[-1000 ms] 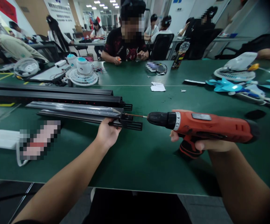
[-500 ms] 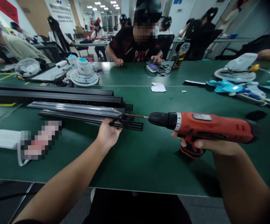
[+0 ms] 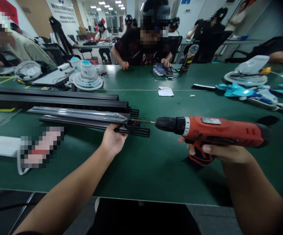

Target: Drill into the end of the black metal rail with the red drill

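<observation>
In my right hand [image 3: 219, 153] is a red and black cordless drill [image 3: 224, 130], held level with its chuck facing left. A long thin driver bit [image 3: 143, 121] runs from the chuck to the end of a black metal rail [image 3: 82, 121]. Whether the tip sits in a screw is too small to tell. My left hand [image 3: 113, 140] is wrapped round that rail near its slotted end bracket [image 3: 140, 131]. Clear plastic film [image 3: 78, 112] lies along the rail's top. Behind it rest more long black rails [image 3: 58, 100] on the green table [image 3: 141, 169].
White fan parts [image 3: 87, 78] lie at the back left, blue fan blades [image 3: 236, 90] at the right. Paper scraps [image 3: 166, 91] and a bottle [image 3: 189, 58] are farther back. A white box-shaped thing [image 3: 3, 146] lies front left. Across the table a person handles a small device.
The drill's rear has shifted up very slightly with my right hand. My left hand and the rail look the same.
</observation>
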Motion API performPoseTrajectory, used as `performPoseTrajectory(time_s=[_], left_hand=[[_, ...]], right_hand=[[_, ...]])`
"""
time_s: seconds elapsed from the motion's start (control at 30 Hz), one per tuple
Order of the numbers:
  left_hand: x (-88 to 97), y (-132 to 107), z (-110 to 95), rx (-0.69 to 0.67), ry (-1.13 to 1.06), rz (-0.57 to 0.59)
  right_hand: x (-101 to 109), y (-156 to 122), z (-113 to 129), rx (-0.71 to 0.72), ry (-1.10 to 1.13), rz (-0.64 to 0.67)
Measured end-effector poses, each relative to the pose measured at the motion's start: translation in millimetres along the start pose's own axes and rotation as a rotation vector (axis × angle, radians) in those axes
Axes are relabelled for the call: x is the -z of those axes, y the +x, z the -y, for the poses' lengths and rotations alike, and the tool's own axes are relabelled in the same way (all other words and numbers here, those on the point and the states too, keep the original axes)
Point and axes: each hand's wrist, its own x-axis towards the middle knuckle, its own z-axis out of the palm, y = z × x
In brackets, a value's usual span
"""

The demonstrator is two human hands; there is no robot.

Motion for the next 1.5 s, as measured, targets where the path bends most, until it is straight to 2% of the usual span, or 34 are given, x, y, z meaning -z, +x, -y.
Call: performPoseTrajectory(time_s=[0.23,0.47,1.07,1.33,1.5], left_hand=[[-6.7,-5.0,0.8,-0.010,-0.036,-0.021],[-15.3,-13.3,0.5,0.007,-0.024,-0.075],[-11.7,-9.4,2.2,-0.004,-0.009,-0.033],[-8.3,-5.7,2.8,-0.020,0.020,-0.002],[-9.9,-7.9,2.8,-0.022,0.037,-0.005]], right_hand=[[-2.4,2.9,8.1,-0.086,-0.114,-0.006],[-3.5,2.3,1.1,-0.011,-0.126,-0.032],[-4.5,-1.6,-0.7,-0.060,-0.083,-0.091],[-7.7,2.2,3.8,-0.029,-0.099,-0.081],[-3.5,-0.9,6.6,-0.103,-0.096,-0.055]])
